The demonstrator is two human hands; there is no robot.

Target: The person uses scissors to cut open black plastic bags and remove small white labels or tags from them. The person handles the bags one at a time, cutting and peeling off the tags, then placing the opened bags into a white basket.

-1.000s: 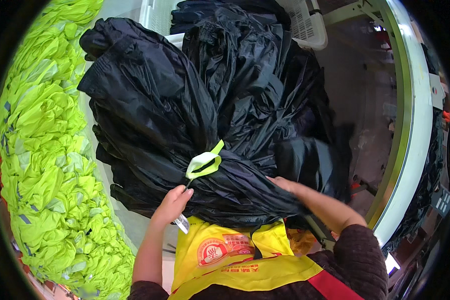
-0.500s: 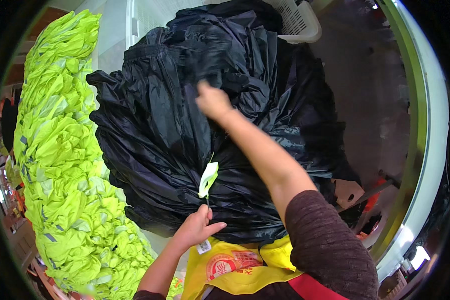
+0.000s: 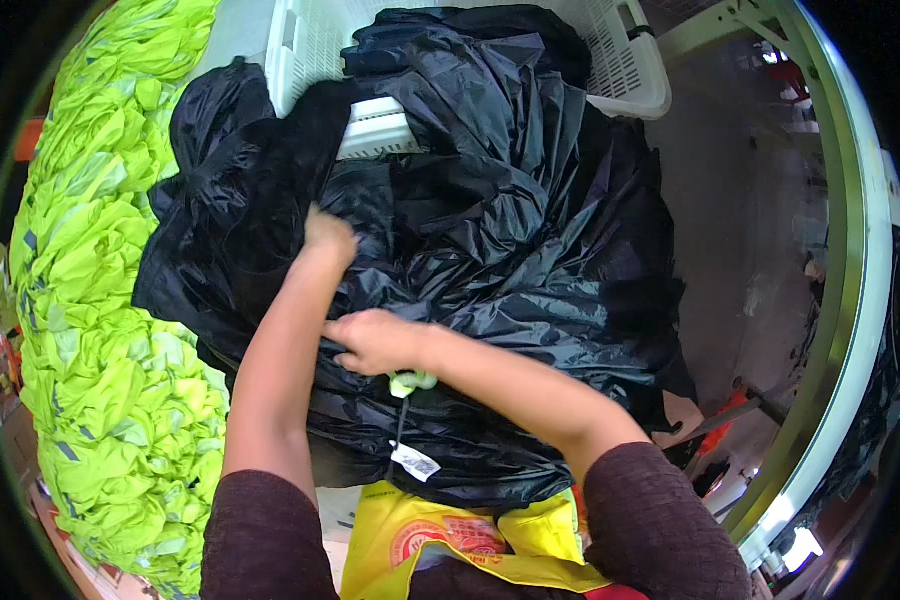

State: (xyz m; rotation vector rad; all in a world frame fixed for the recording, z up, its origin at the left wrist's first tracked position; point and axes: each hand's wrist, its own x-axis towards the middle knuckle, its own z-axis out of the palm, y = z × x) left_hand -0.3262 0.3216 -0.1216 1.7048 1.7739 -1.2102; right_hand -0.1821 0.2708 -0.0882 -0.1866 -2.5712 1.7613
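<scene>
A small white rectangular tag hangs at six o'clock on the black garment heap. A round red-and-white emblem sits on yellow cloth just below.

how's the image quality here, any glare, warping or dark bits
Head view: fisheye bends the green-white curved frame at the right and blacks out the corners; soft sheen streaks the black garments; the hi-vis yellow garments read bright, not blown out; both hands, left and right, look sharp.

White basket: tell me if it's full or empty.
Full: black garments fill the white basket and spill over its front rim.
</scene>
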